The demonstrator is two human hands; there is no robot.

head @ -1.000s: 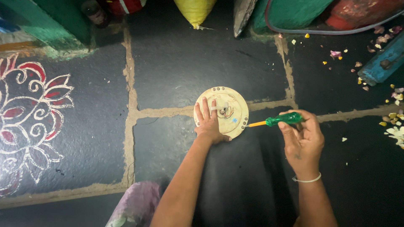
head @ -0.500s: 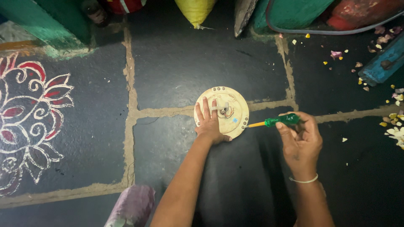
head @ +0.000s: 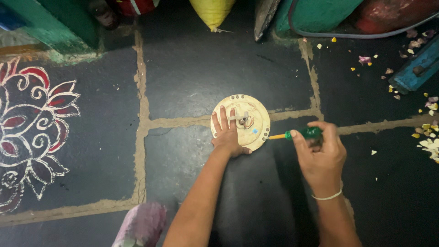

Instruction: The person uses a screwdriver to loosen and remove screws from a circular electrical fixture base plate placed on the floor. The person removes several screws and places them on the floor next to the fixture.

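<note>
On the dark stone floor (head: 192, 77), centre: left hand (head: 228, 137), fingers spread flat, pins a cream round disc (head: 249, 112). Right hand (head: 322, 153), fingers closed around a green-handled screwdriver (head: 297, 135), tip at the disc's right edge. Disc looks stiff, light, likely to slide; hold at rim.

Floor (head: 192, 68): dark stone slabs, sandy joints.
Left: floor drawing (head: 32, 123), white and red petals.
Top: green wall (head: 50, 23), yellow sack (head: 212, 11), hose (head: 356, 34).
Right: scattered petals (head: 427, 137), blue plank (head: 418, 68).
Light: dim.
</note>
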